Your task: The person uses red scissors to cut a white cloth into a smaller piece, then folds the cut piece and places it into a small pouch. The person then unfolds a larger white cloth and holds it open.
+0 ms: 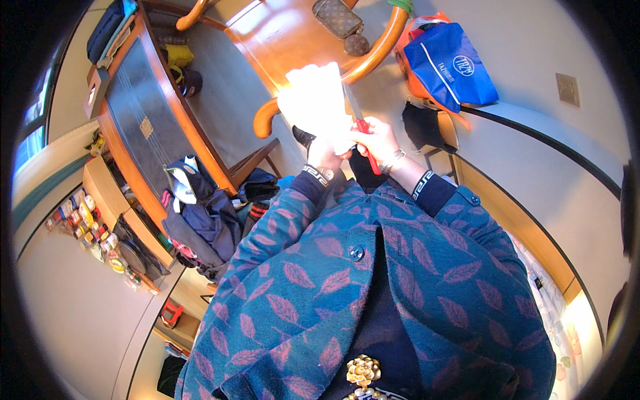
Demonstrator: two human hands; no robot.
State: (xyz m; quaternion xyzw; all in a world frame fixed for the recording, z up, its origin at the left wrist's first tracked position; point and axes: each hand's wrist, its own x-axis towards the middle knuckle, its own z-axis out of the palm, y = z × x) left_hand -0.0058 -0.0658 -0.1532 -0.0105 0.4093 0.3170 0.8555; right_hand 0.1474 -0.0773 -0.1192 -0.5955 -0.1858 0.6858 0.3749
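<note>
My left hand (326, 154) grips the lower end of a white object (315, 102) with an uneven upper edge. Glare washes out its surface, so I cannot tell what it is made of. In my right hand (382, 142) is what looks like a knife with a red handle (373, 162). Its narrow metal blade (353, 102) points away from me, along the right side of the white object. Both hands are close together in front of my waist, and the right fingers reach the base of the white object.
Beyond my hands stands a wooden armchair (272, 42) with a brown patterned pouch (338, 18) on it. A blue bag (452, 65) is at the right. Dark clothes (212, 220) are heaped by the dark-topped wooden table (145, 100) at the left.
</note>
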